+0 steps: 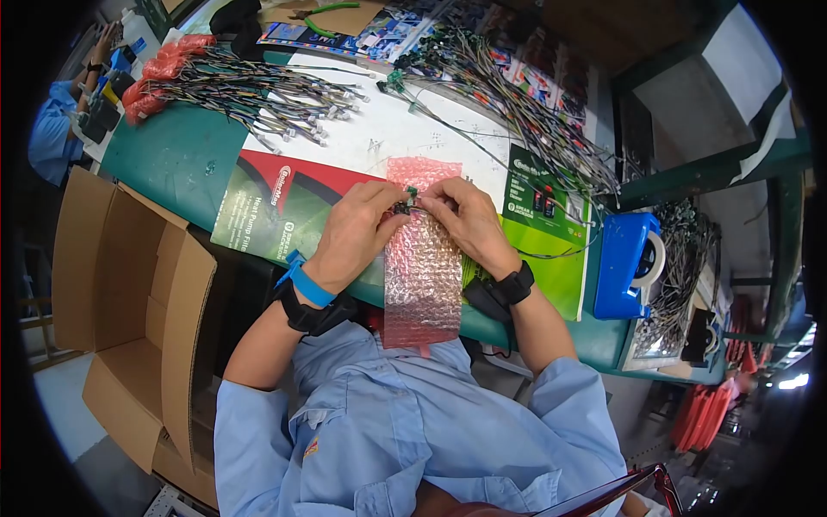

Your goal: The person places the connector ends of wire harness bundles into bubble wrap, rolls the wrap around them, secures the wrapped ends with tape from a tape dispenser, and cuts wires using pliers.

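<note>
A strip of pink bubble wrap (pixel 422 284) hangs over the bench's near edge, running from the bench top towards my lap. Over its upper part, both hands meet at a small green piece (pixel 412 192) with dark parts, too small to name exactly. My left hand (pixel 355 226) pinches it from the left, thumb and fingers closed. From the other side my right hand (pixel 469 222) is closed on it too, fingertips pressed together. Printed cardboard sheets (pixel 250 202) lie under and beside the hands.
Bundled wire harnesses (pixel 284 95), partly in red bubble wrap (pixel 168 73), lie at the far left. More cables (pixel 517 95) spread at the back right. A blue tape dispenser (pixel 622 267) stands right. An open carton (pixel 142 319) is at left; another person's sleeve (pixel 53 133) shows beyond.
</note>
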The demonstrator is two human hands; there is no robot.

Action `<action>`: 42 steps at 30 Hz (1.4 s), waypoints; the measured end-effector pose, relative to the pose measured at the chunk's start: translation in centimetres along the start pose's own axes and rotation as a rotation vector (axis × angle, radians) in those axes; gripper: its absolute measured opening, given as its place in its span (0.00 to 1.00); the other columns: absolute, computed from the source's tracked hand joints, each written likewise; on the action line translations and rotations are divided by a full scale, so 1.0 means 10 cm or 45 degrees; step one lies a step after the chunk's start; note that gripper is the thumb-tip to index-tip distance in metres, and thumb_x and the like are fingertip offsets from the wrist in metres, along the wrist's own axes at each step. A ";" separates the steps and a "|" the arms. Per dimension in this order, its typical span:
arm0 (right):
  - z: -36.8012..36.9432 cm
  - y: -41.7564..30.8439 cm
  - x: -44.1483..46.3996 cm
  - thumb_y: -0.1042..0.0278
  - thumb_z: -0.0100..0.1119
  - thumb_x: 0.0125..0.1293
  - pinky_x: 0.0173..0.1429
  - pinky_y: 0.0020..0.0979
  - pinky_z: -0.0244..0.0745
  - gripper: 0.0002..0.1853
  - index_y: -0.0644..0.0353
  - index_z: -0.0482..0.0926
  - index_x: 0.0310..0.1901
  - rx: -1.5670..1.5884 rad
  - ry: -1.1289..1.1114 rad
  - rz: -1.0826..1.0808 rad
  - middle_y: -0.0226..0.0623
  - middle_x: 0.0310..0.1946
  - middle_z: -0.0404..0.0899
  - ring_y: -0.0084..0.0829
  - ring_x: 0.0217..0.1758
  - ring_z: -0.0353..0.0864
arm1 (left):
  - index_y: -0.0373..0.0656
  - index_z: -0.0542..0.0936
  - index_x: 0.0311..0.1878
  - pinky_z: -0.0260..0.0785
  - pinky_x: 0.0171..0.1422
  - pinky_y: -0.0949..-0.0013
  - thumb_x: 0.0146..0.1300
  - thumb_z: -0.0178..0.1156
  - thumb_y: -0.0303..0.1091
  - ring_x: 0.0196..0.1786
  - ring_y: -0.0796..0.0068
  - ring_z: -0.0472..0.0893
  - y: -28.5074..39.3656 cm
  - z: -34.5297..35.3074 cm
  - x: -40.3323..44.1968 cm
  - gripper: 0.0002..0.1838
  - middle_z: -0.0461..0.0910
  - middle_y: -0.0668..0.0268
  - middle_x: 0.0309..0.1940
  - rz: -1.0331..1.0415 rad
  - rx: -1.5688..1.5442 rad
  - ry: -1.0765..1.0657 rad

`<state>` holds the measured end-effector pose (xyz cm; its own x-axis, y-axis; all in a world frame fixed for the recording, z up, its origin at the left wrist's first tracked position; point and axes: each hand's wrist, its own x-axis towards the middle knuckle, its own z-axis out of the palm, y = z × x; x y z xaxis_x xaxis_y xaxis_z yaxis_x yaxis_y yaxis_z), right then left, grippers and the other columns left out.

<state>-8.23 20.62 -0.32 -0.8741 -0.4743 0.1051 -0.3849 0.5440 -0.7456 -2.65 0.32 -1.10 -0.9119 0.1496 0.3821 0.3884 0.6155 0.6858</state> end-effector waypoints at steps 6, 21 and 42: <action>-0.03 0.07 0.00 0.68 0.66 0.69 0.44 0.26 0.75 0.10 0.65 0.83 0.46 0.182 -0.049 0.145 0.32 0.36 0.84 0.20 0.36 0.78 | 0.37 0.85 0.52 0.79 0.49 0.62 0.59 0.72 0.27 0.48 0.56 0.84 -0.02 0.00 -0.01 0.17 0.83 0.55 0.48 -0.011 -0.017 0.008; -0.20 -0.12 -0.10 0.73 0.68 0.60 0.45 0.35 0.76 0.06 0.61 0.82 0.38 -0.328 -0.065 -0.426 0.38 0.33 0.79 0.39 0.39 0.80 | 0.37 0.85 0.50 0.78 0.55 0.61 0.57 0.71 0.25 0.50 0.55 0.84 -0.04 0.00 -0.01 0.17 0.84 0.55 0.48 -0.030 -0.051 0.002; -0.12 -0.03 0.23 0.74 0.65 0.57 0.58 0.46 0.69 0.25 0.59 0.78 0.59 -0.594 0.239 -0.571 0.43 0.48 0.78 0.46 0.54 0.75 | 0.41 0.83 0.43 0.75 0.49 0.57 0.50 0.75 0.31 0.46 0.55 0.81 0.15 0.00 0.12 0.16 0.80 0.59 0.40 -0.090 0.092 -0.101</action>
<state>-10.43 20.15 0.94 -0.6204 -0.6183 0.4825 -0.7733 0.5847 -0.2451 -3.19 1.45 0.38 -0.9454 0.1629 0.2823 0.3149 0.6801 0.6620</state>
